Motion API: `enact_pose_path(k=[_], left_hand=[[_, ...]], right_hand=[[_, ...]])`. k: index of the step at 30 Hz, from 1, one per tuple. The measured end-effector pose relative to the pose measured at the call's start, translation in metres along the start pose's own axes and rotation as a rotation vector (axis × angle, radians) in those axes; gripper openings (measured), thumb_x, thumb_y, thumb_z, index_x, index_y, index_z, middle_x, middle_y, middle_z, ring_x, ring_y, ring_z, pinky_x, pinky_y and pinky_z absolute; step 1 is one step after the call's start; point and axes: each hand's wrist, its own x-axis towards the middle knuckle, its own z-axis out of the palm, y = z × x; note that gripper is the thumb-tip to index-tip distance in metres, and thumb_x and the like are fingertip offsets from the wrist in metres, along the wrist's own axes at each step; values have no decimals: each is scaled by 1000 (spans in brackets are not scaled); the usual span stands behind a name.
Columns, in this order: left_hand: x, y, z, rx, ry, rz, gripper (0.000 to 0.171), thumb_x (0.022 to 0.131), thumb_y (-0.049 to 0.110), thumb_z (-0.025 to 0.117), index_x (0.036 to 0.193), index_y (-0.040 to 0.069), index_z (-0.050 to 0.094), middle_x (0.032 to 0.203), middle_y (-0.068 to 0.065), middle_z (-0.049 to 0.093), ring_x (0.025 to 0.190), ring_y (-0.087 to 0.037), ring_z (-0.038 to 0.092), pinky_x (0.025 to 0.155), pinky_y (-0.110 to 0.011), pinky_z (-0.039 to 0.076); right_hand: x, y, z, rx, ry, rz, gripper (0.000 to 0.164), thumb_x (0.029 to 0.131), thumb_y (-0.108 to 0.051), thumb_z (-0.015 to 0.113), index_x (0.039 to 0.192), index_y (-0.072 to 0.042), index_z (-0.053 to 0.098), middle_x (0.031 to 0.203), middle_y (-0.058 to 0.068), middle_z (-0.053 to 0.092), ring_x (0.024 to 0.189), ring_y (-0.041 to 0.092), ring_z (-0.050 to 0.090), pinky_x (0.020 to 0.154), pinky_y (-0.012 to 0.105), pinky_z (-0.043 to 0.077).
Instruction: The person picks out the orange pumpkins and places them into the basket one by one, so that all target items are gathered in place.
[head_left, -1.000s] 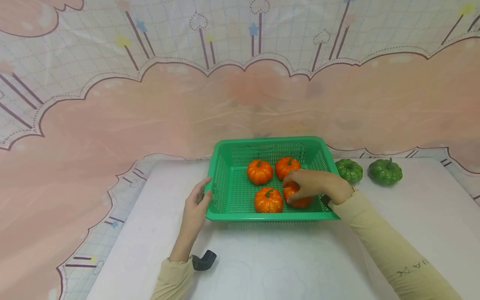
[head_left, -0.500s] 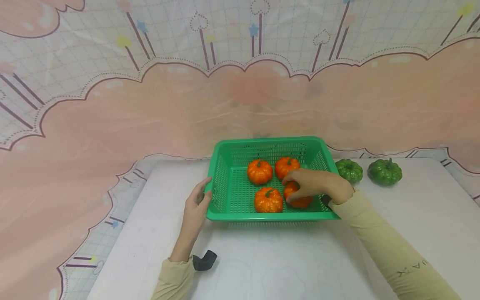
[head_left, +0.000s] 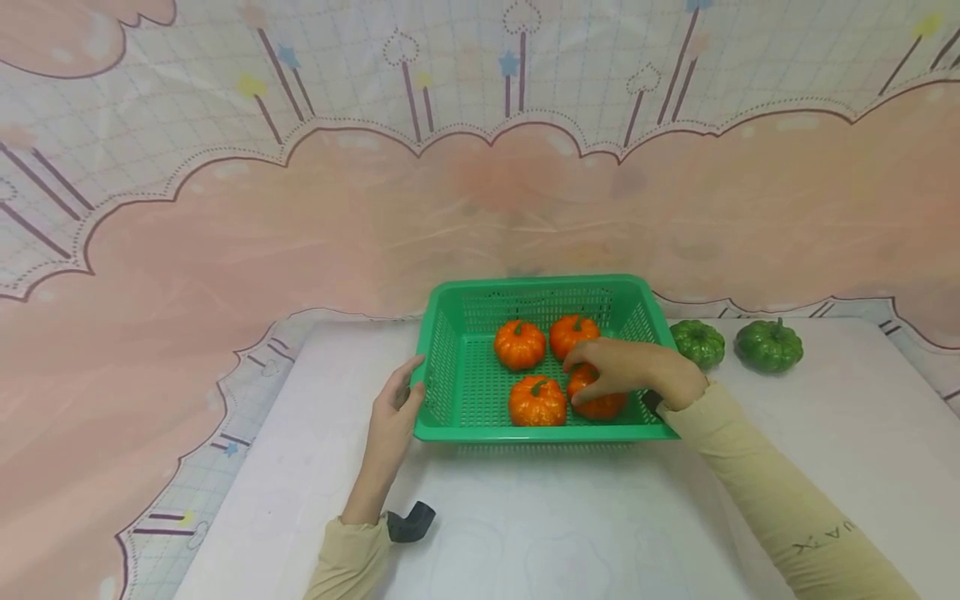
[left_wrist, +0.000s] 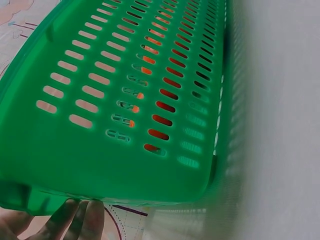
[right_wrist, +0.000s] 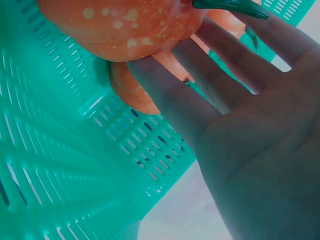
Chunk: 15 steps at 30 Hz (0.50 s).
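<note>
A green slotted plastic basket [head_left: 525,434] stands on the white table with several orange toy pumpkins inside. My right hand [head_left: 626,367] reaches in over the right side and grips the front right pumpkin [head_left: 606,406], thumb and fingers around it. In the right wrist view, that pumpkin [right_wrist: 130,30] has pale specks and a green stem. My left hand [head_left: 392,412] touches the basket's left end with thumb and fairly straight fingers. Its fingertips [left_wrist: 92,212] lie against the end wall in the left wrist view. Beside the right hand sits the front left pumpkin [head_left: 537,402].
Two more orange pumpkins, a left one [head_left: 519,344] and a right one [head_left: 574,335], sit at the back of the basket. Two green pumpkins, a nearer one [head_left: 699,344] and a farther one [head_left: 769,346], stand right of it. A patterned curtain [head_left: 480,200] hangs behind.
</note>
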Motion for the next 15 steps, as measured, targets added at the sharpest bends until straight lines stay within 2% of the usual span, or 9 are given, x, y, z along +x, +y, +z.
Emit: enact_pose_path(k=[10, 15], left_hand=[[2, 1, -1, 31, -18, 20, 42, 104, 14, 49, 146, 8, 46, 154, -17, 42, 140, -37, 42, 111, -53, 41], [5, 8, -3, 119, -13, 11, 42, 102, 11, 50, 145, 7, 48, 144, -20, 51, 129, -38, 55, 100, -48, 53]], right_hand=[[1, 1, 1, 1, 3, -12, 53, 90, -34, 75, 129, -2, 61, 132, 11, 61, 123, 32, 56, 105, 47, 48], [-1, -3, -4, -11, 20, -24, 56, 88, -31, 76, 131, 1, 60, 133, 13, 61, 124, 32, 56, 106, 47, 47]])
